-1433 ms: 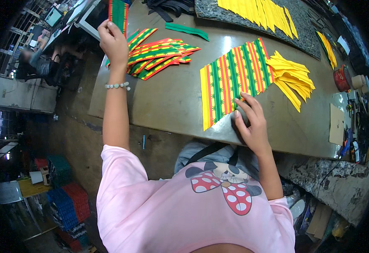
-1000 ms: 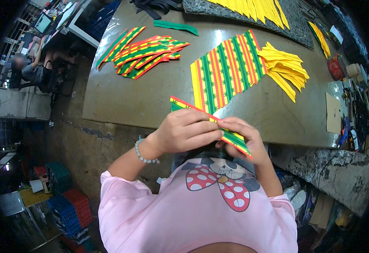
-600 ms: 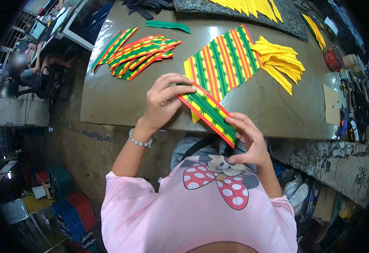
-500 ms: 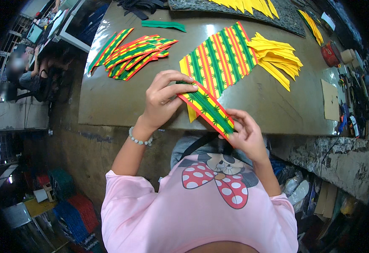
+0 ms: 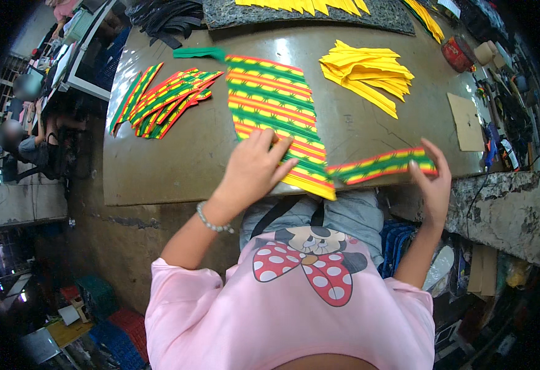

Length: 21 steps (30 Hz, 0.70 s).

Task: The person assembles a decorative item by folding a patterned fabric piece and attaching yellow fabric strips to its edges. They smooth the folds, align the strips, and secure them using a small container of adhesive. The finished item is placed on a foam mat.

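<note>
My left hand [image 5: 253, 171] presses flat on the near end of a row of green, yellow and red striped strips [image 5: 274, 108] laid side by side on the brown table [image 5: 177, 166]. My right hand [image 5: 432, 179] holds the far end of one striped strip [image 5: 381, 165], which stretches leftward to the near corner of the row. A loose pile of the same striped strips [image 5: 162, 98] lies at the left of the table. A heap of yellow strips [image 5: 369, 74] lies at the right.
A brown card square [image 5: 466, 120] lies near the table's right edge, with tools and a red tin [image 5: 455, 52] beyond it. A dark mat [image 5: 307, 12] with more yellow pieces and black straps [image 5: 165, 15] are at the back. People sit at the far left.
My left hand picked a striped strip from the left pile and brought it to my right hand. The strip now lies at the row's near end, with my left hand flat on the row.
</note>
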Available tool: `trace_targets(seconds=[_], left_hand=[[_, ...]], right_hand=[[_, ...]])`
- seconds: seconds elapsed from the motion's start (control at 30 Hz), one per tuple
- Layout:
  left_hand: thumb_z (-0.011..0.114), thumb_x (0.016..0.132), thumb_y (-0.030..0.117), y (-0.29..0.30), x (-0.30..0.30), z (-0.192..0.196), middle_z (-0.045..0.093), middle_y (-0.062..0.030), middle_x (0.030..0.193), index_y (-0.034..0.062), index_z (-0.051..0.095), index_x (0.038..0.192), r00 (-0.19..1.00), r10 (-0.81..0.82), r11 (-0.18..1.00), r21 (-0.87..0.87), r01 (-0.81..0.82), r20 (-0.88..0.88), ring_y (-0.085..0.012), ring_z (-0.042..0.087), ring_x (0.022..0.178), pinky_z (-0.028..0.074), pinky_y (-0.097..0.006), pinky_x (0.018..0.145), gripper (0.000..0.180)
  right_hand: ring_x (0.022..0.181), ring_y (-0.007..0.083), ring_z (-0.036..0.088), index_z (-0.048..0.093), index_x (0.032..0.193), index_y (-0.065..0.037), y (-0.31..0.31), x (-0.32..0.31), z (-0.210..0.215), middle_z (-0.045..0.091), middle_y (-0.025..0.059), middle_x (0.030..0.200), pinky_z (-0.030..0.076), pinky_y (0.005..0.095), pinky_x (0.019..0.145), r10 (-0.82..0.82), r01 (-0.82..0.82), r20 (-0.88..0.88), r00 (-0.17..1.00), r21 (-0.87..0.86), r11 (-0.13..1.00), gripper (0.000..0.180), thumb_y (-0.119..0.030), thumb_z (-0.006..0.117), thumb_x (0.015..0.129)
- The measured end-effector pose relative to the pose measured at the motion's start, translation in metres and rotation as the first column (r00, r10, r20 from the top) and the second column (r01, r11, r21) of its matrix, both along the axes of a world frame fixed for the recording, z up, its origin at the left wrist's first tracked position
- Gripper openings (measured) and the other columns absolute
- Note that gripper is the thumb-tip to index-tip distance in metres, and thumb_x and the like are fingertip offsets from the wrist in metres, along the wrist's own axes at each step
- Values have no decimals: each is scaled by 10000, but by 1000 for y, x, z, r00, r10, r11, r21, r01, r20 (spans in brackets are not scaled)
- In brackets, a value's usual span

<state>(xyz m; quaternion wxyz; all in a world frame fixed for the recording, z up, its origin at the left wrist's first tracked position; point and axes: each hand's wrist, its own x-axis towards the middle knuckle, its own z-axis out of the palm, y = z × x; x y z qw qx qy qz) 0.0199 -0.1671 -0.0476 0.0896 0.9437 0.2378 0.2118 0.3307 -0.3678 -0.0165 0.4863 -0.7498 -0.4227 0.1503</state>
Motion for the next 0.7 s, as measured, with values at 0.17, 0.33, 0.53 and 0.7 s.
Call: trace_targets(seconds=[0.17,0.33,0.53,0.7], left_hand=[[699,922,291,-10,17,3,597,-140,1262,147,654,1310,939,-331,895,-284,345,96,-337,558,1188,461,-471,1014,417],[633,950,442,6,16,10,463,-75,1535,264,589,1422,912,-397,913,-151,380,-108,-344,422,1372,294,-555,1139,507],[573,963,536,-43,54,-4,543,-76,1375,279,602,1394,954,-299,953,35,300,-39,-283,491,1227,372,-483,1009,503],[607,957,469,-26,30,-1,548,-101,1326,247,563,1445,985,-44,996,72,57,-164,-307,508,1183,416,-479,958,539]], right_hand=[[1349,359,458,571,1399,-64,14,14,-26,456,196,1489,346,499,1141,-103,225,705,702,-82,971,592,-274,774,885],[1475,384,319,484,1471,-84,-29,0,-41,333,173,1600,222,549,1220,323,-50,631,706,-411,910,835,-374,833,770],[1300,369,504,571,1332,-38,-64,46,-38,525,164,1415,403,468,1112,88,145,712,697,-260,955,518,-37,728,838],[1183,360,535,591,1325,-99,-73,51,-32,566,160,1226,494,435,965,117,268,758,642,-365,892,544,64,671,812]])
